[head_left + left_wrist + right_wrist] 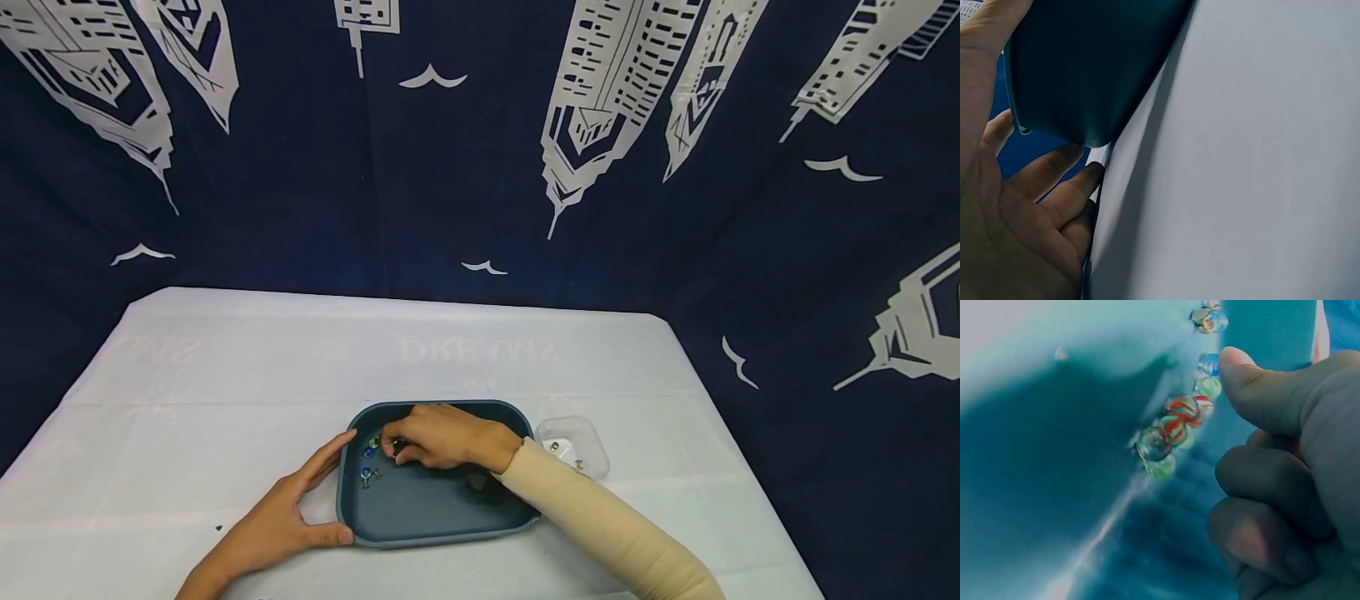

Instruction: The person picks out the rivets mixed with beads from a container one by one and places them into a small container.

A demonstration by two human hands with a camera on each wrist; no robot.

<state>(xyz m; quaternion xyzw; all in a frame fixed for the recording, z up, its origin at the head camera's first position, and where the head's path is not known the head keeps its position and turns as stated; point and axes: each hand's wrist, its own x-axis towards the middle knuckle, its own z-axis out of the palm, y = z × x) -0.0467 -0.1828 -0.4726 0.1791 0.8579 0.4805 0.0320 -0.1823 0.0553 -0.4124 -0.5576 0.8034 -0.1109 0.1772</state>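
Note:
A dark teal tray (442,512) sits on the white table. My left hand (277,517) is spread along its left side, thumb at the near corner and fingers at the far one. In the left wrist view its fingers lie loosely against the tray's outer wall. Inside the tray, my right hand (442,437) reaches to the left end with fingers bent. Several glass marbles (1154,444), clear with red, green and blue swirls, lie in a row beside its thumb. Small brass-coloured pieces (1200,319) rest by a blue marble (366,472). Whether the right fingers hold anything is hidden.
A clear plastic box (592,446) with small metallic pieces stands right of the tray, behind the right sleeve (600,517). A small dark speck (218,527) lies left of the left hand. A navy cloth (450,183) hangs behind the table.

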